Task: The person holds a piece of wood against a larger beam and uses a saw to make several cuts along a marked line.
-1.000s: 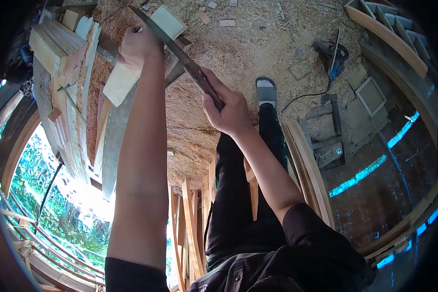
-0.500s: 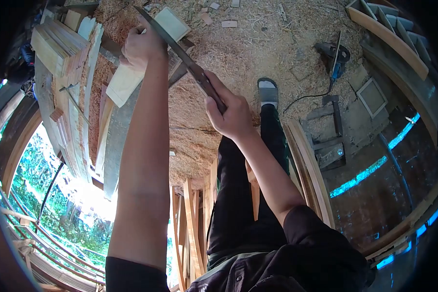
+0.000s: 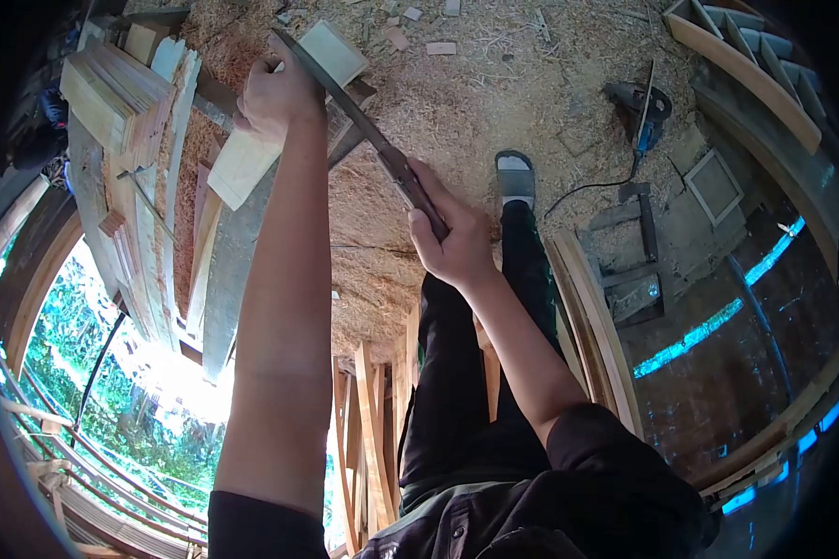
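My right hand is wrapped round the dark handle of a long, narrow saw. The saw slants up and left, its blade crossing beside my left hand over a pale wooden board. My left hand has its fingers curled at the board; whether they grip it is hidden by the hand itself. The board's far end shows beyond the blade. Beneath the board lies a grey plank.
Stacked wood pieces stand at the left beside a thin metal tool. A corded power tool, a small frame and wood scraps lie on the shaving-covered floor. Long boards lie right of my legs.
The saw and my right hand have moved down and slightly right, drawn back toward my body. My left hand and the board have shifted slightly right in view.
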Motion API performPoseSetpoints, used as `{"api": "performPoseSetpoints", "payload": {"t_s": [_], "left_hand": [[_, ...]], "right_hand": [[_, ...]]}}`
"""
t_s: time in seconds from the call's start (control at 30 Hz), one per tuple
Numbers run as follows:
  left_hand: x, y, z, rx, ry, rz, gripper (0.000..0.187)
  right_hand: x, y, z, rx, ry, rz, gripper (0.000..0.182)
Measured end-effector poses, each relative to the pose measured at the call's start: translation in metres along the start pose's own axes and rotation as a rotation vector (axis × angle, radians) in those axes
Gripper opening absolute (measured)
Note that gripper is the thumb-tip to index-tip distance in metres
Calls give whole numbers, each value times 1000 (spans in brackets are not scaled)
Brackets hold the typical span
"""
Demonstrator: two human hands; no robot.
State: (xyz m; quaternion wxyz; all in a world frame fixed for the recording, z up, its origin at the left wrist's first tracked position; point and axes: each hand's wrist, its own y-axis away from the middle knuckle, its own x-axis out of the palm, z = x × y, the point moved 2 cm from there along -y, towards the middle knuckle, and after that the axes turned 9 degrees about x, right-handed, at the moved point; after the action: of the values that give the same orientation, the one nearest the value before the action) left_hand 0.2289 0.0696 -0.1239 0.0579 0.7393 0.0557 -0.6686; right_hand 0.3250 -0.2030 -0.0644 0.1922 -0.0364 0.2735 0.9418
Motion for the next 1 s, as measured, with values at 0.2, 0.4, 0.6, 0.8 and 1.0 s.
{"api": "performPoseSetpoints", "payload": {"t_s": [0.2,0.4,0.6,0.8,1.0], "left_hand": [[4,-1,4,48,-31,-37,72],[1,0,-1,-8,50,-83,59],[1,-1,1,37,-62,-49,71],[0,-1,-1,-47,-43,25,69],[2,0,4,53,-49,0,72]], "right_hand": [[14,-28,9,-26,11,8,62],[3,-4,-1,-38,-38,-8,60],[6,-24,7,56,6,69,62],[1,-5,3,-38,-20,-9,63],[6,-16,4,-11,-6,20,63]]}}
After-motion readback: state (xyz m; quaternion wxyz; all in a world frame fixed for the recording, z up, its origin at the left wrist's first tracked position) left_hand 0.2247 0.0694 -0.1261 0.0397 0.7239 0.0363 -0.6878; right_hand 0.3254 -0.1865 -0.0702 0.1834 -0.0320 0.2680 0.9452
